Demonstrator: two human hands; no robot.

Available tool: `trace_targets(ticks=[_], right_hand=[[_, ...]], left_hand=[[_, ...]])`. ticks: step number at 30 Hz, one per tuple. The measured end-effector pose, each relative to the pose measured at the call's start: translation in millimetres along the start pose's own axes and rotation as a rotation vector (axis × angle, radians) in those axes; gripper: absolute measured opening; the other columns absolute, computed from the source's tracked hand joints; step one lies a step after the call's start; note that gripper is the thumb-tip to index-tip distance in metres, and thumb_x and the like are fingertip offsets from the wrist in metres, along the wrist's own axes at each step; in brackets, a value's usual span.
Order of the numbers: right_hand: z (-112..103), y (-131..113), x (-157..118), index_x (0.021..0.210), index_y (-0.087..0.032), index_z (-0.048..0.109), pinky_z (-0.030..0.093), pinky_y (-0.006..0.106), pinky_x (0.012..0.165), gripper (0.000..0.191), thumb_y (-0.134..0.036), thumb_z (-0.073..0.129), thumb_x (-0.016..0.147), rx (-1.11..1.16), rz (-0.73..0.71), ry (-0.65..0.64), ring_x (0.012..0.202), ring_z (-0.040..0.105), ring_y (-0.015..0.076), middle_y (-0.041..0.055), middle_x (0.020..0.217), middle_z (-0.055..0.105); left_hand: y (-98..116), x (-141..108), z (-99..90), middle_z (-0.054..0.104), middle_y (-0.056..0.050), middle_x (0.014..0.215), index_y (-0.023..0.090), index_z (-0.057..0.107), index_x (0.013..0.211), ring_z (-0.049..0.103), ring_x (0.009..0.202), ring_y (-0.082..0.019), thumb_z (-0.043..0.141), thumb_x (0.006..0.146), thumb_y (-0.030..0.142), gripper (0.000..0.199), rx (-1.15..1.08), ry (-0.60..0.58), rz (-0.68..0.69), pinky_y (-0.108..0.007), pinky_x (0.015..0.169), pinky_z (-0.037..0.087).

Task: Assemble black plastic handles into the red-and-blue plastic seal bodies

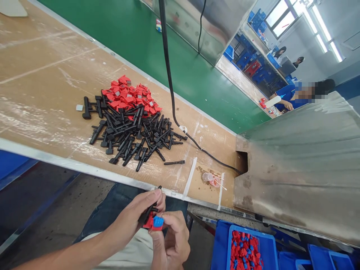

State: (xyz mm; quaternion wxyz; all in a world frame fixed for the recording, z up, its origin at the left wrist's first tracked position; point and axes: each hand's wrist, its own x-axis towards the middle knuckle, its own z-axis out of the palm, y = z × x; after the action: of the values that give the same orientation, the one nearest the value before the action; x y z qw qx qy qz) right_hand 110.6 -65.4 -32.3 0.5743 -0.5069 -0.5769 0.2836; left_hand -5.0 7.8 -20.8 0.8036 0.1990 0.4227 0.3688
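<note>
My left hand [146,204] is closed round a black plastic part [147,213], whose thin end sticks up past the thumb. Pinched in my right hand [173,236] is a small red and blue plastic piece [158,222], which meets the black part between the hands. Whether the two are joined I cannot tell. Both hands are over my lap, just below the table's front edge. Beyond them on the table lie a heap of black plastic parts [132,138] and a pile of red pieces [131,95].
A black cable [168,71] hangs down and runs across the table. Small cups [208,177] with sticks stand on a taped card at right. A metal housing [295,168] borders the table. Below, a blue bin [271,247] holds red and blue pieces. A co-worker [292,93] sits beyond.
</note>
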Motion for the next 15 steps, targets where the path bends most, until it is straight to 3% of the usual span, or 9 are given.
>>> trace_targets(ticks=[4, 9, 12, 15], right_hand=[[5, -1, -1, 0.121, -0.031, 0.077, 0.057, 0.032, 0.064, 0.017, -0.042, 0.071, 0.109, 0.048, 0.078, 0.089, 0.076, 0.069, 0.0214, 0.0048, 0.091, 0.077], [10, 12, -12, 0.111, -0.027, 0.076, 0.051, 0.029, 0.052, 0.031, -0.057, 0.074, 0.103, 0.17, 0.143, 0.16, 0.059, 0.058, 0.0171, 0.0009, 0.08, 0.066], [8, 18, -15, 0.109, -0.03, 0.076, 0.049, 0.027, 0.049, 0.022, -0.05, 0.072, 0.104, 0.328, 0.214, 0.186, 0.055, 0.052, 0.014, 0.0005, 0.085, 0.065], [4, 17, -9, 0.101, -0.031, 0.083, 0.042, 0.024, 0.044, 0.019, -0.046, 0.072, 0.104, 0.455, 0.246, 0.086, 0.056, 0.053, 0.014, 0.0026, 0.085, 0.066]], left_hand=[[0, -2, 2.3, 0.044, 0.005, 0.062, 0.025, 0.051, 0.058, 0.034, 0.064, -0.018, 0.085, 0.063, 0.089, 0.072, -0.067, -0.024, -0.064, -0.031, 0.063, 0.035], [-1, -2, 2.1, 0.044, 0.005, 0.062, 0.025, 0.05, 0.057, 0.034, 0.065, -0.017, 0.089, 0.062, 0.086, 0.072, -0.113, -0.042, -0.079, -0.031, 0.063, 0.034], [-1, -1, 1.6, 0.045, 0.005, 0.063, 0.025, 0.049, 0.058, 0.034, 0.064, -0.017, 0.091, 0.061, 0.084, 0.073, -0.136, -0.038, -0.076, -0.031, 0.062, 0.034], [1, -2, 1.2, 0.045, 0.005, 0.062, 0.025, 0.05, 0.058, 0.032, 0.061, -0.016, 0.091, 0.061, 0.084, 0.072, -0.155, -0.05, -0.08, -0.031, 0.057, 0.032]])
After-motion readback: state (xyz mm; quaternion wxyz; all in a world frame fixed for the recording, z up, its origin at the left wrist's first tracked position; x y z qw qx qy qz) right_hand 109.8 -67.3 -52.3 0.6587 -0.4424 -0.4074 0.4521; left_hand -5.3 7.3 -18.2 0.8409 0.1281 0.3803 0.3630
